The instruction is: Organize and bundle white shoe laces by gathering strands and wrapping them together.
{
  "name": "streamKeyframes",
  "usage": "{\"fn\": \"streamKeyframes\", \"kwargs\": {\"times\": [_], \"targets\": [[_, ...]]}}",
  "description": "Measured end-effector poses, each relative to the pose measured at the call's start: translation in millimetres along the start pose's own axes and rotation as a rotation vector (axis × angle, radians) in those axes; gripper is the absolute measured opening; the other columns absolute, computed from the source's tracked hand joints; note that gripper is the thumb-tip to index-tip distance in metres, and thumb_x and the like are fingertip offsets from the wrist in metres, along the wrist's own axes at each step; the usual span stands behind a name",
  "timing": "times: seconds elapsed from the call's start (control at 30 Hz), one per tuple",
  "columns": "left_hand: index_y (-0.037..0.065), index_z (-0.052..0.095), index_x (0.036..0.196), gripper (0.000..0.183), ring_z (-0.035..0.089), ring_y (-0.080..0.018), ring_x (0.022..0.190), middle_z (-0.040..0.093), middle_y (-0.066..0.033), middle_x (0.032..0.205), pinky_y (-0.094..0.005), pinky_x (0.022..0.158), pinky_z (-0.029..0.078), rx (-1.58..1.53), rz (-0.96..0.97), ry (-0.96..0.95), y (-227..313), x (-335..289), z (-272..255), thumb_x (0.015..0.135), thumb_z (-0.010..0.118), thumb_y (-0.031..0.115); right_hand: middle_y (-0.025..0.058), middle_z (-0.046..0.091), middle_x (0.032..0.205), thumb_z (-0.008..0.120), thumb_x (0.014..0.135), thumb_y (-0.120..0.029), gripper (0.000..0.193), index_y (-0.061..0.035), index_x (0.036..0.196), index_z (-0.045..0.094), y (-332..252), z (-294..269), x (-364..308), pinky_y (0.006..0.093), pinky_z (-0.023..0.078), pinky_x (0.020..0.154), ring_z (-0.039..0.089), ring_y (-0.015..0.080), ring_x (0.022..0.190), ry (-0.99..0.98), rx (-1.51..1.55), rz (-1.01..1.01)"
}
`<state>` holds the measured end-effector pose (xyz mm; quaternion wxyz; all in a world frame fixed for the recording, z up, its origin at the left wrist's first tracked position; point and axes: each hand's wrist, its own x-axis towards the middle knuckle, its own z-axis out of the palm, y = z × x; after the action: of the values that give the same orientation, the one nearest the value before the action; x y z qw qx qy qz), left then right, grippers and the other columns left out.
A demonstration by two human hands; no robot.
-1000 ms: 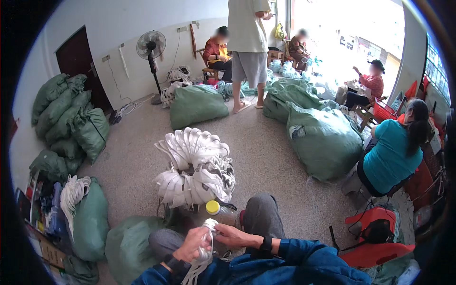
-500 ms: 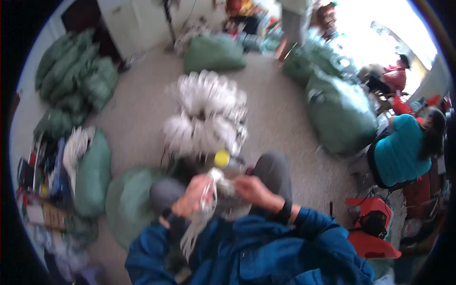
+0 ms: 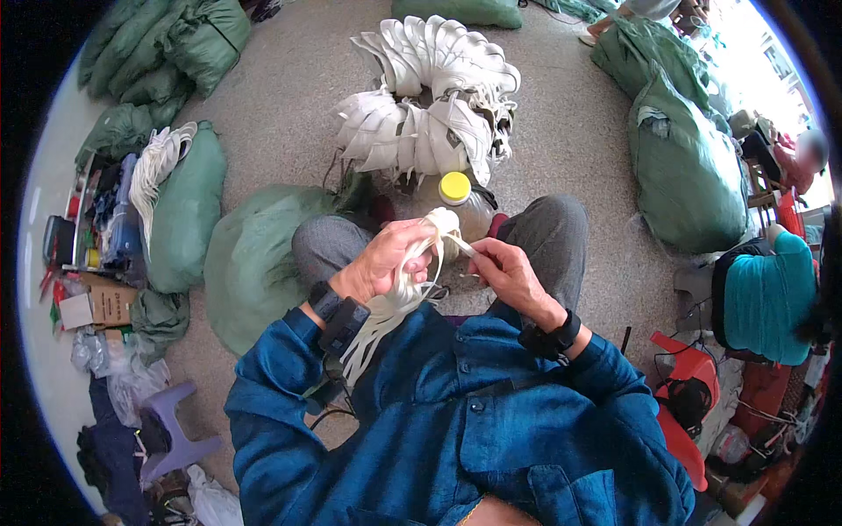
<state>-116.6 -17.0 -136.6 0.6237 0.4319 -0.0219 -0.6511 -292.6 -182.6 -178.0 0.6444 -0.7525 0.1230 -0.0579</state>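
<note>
My left hand [image 3: 393,259] is closed round a bundle of cream-white flat strips [image 3: 399,296], whose loose ends hang down over my shirt. The strips loop over at the top of the bundle. With fingers pinched together, my right hand [image 3: 511,273] grips a single strip [image 3: 456,241] drawn out to the right from that loop. Just beyond my hands, between my knees, stands a clear jar [image 3: 474,215] with a yellow lid [image 3: 454,188]. Past the jar, white curved pieces [image 3: 438,131] lie overlapped in two arcs on the floor.
Green sacks lie around me: a flattened one [image 3: 263,263] by my left knee, a full one [image 3: 180,219] farther left, and a large one [image 3: 693,167] at right. A purple stool [image 3: 171,421], a red chair [image 3: 680,430] and a seated person in teal [image 3: 767,298] are nearby.
The view has tilted down, so the floor things sit higher in the picture. My left hand still holds the bundle; the right has moved slightly away from it, and a strip now shows stretched between them.
</note>
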Motion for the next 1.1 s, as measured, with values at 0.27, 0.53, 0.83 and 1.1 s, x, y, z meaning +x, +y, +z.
{"fn": "streamKeyframes", "kwargs": {"times": [0.27,0.53,0.83,1.1], "targets": [[0.000,0.060,0.108,0.021,0.044,-0.0032,0.044,0.063,-0.0030,0.079,-0.0234,0.041,0.045,0.467,0.171,0.097,1.2,-9.1,12.1,0.093,0.063,0.015,-0.0006,0.063,0.080,0.053,0.101,-0.013,0.016,-0.0016,0.108,0.063,-18.0,-9.8,0.8,0.0213,0.048,0.061,0.057,0.0063,0.068,-0.035,0.224,0.069],[-0.003,0.057,0.111,0.030,0.043,-0.0045,0.040,0.065,-0.0080,0.070,-0.0253,0.038,0.048,0.395,-0.089,0.055,12.0,-11.1,5.6,0.097,0.053,0.024,0.0068,0.066,0.087,0.056,0.095,-0.006,0.015,-0.0002,0.105,0.064,-2.0,-17.2,8.5,0.0284,0.051,0.074,0.063,0.0143,0.083,0.288,-0.264,-0.266],[-0.001,0.059,0.112,0.030,0.039,-0.0065,0.039,0.060,-0.0040,0.066,-0.0277,0.043,0.048,0.080,-0.129,0.038,2.0,-1.9,-9.5,0.098,0.052,0.025,0.0071,0.065,0.104,0.052,0.096,-0.003,0.024,0.0022,0.119,0.060,4.6,28.7,8.1,0.0280,0.052,0.080,0.063,0.0134,0.089,-0.054,0.191,-0.127],[0.001,0.054,0.110,0.025,0.036,-0.0053,0.038,0.055,-0.0022,0.069,-0.0261,0.040,0.043,-0.094,-0.146,-0.052,-0.9,-2.2,-1.6,0.101,0.047,0.022,0.0028,0.063,0.096,0.057,0.098,-0.013,0.022,-0.0007,0.116,0.060,4.4,39.7,25.8,0.0248,0.051,0.072,0.062,0.0110,0.083,-0.259,0.548,0.194]]}}
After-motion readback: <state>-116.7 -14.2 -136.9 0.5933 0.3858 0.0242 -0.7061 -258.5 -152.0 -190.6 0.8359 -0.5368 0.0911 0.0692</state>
